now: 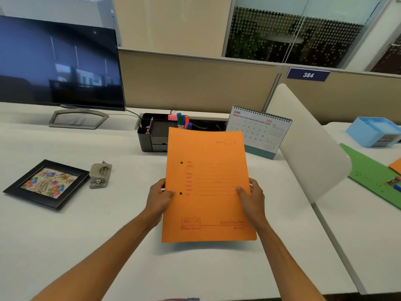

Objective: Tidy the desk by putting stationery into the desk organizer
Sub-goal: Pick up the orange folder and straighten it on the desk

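Both hands, left [159, 197] and right [252, 195], are gripping an orange folder [207, 183] before the organizer [152, 135]; its red print is perhaps unreadable; beside the organizer, a calendar [258, 129] is showing "JUNE 2026".

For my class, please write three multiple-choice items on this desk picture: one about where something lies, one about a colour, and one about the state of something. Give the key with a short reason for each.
1. Where does the hole punch lie?
A. Just right of the picture frame
B. On top of the calendar
C. Inside the desk organizer

2. What colour is the folder being held?
A. Blue
B. Orange
C. White

3. How is the folder held?
A. Lying flat on the desk, untouched
B. Pinched by one hand only
C. Gripped by both hands at its side edges

Key:
1 A: the hole punch sits beside the picture frame, on its right.
2 B: the folder is plainly orange.
3 C: the left hand and right hand each grip a side edge, thumbs on the front, in front of the desk organizer.
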Demonstrator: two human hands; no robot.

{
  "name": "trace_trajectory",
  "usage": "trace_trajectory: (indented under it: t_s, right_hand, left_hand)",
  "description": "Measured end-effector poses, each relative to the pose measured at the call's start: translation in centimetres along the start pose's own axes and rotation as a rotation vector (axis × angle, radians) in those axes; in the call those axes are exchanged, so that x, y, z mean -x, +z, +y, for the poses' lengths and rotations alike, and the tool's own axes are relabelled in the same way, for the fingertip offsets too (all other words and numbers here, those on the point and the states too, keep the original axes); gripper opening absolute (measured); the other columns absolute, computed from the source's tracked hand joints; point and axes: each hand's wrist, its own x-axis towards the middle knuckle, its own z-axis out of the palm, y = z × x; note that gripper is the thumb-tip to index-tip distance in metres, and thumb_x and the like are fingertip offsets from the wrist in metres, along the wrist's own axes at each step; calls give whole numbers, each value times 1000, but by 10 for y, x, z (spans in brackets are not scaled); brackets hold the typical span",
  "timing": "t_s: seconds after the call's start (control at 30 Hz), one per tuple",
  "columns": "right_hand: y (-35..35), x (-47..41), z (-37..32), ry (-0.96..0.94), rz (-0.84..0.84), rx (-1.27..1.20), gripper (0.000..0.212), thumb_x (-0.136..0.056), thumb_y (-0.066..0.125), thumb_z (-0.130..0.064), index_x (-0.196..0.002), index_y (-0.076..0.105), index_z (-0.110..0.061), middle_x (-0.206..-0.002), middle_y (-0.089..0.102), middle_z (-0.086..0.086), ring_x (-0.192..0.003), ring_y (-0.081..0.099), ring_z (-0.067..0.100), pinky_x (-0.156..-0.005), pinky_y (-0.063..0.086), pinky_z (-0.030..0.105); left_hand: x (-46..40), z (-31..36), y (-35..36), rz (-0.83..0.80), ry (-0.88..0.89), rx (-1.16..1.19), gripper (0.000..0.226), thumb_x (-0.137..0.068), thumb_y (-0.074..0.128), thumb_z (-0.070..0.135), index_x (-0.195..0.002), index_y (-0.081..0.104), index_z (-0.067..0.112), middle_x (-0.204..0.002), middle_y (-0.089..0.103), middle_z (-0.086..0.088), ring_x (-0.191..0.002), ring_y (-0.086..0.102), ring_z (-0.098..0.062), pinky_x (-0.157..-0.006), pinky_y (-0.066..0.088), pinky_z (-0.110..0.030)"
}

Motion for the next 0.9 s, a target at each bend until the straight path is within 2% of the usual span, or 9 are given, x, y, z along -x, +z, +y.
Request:
trace_trajectory:
  t_s: [0.17, 0.23, 0.33, 0.47, 0.57, 0.63, 0.73, 0.83, 0.9]
  right_hand:
    - [-26, -8, 24, 105, -20, 138, 31, -93, 58, -16, -123, 56, -11, -109, 61, 1, -99, 59, 22, -86, 47, 34]
    - [-36, -11, 30, 128, -38, 173, 24, -92, 58, -13, -116, 59, -12, -103, 62, 0, -93, 60, 21, -81, 46, 32]
    - [-48, -17, 41, 157, -52, 230, 14, -91, 58, -14, -105, 61, -16, -99, 65, 1, -91, 63, 24, -81, 50, 35]
    - [-63, -23, 55, 181, -84, 320, 13, -91, 55, -17, -99, 63, -12, -96, 67, 3, -87, 63, 24, -80, 52, 37]
    - [-70, -29, 68, 155, -104, 464, 24, -85, 45, -29, -86, 58, -9, -94, 63, 12, -81, 61, 27, -74, 53, 39]
    - [-73, -32, 73, 149, -124, 603, 21, -89, 44, -27, -92, 53, -8, -103, 53, 14, -82, 54, 27, -75, 49, 38]
    - [-78, -33, 77, 144, -118, 793, 22, -95, 44, -22, -109, 49, -6, -116, 43, 13, -100, 51, 30, -86, 44, 42]
    - [-82, -37, 82, 155, -75, 914, 34, -95, 42, -25, -125, 44, -8, -128, 41, 13, -116, 43, 31, -93, 39, 46]
    - [-86, -40, 86, 145, -50, 981, 41, -96, 41, -25, -134, 40, -9, -134, 39, 13, -120, 41, 31, -93, 39, 46]
  left_hand:
    - [-5, -22, 23, -71, -83, -128, 23, -91, 55, 0, -107, 63, 15, -105, 67, -5, -92, 66, -21, -75, 55, -36]
    - [-6, -29, 32, -101, -107, -167, 21, -90, 57, 1, -104, 65, 14, -103, 68, -4, -89, 66, -17, -73, 54, -32]
    - [-9, -34, 47, -165, -146, -230, 20, -89, 55, -1, -99, 66, 12, -100, 69, -5, -91, 66, -20, -78, 55, -35]
    - [-12, -35, 66, -211, -145, -310, 22, -88, 47, -2, -97, 66, 5, -96, 69, -8, -90, 66, -23, -77, 55, -35]
    - [-13, -36, 78, -210, -135, -382, 23, -87, 45, 0, -101, 63, -3, -99, 68, -14, -86, 65, -25, -71, 54, -32]
    - [-14, -36, 84, -214, -119, -429, 17, -85, 47, 1, -94, 60, -3, -94, 66, -17, -77, 60, -22, -64, 48, -28]
    - [-14, -35, 96, -233, -101, -482, 10, -80, 50, 1, -86, 57, 6, -85, 61, -13, -71, 55, -20, -62, 44, -29]
    - [-13, -35, 110, -240, -84, -491, 16, -81, 54, 1, -93, 63, -4, -91, 67, -18, -71, 58, -20, -62, 47, -27]
    - [-12, -34, 119, -268, -71, -496, 18, -82, 56, 1, -97, 65, -2, -99, 69, -17, -75, 61, -20, -65, 48, -25]
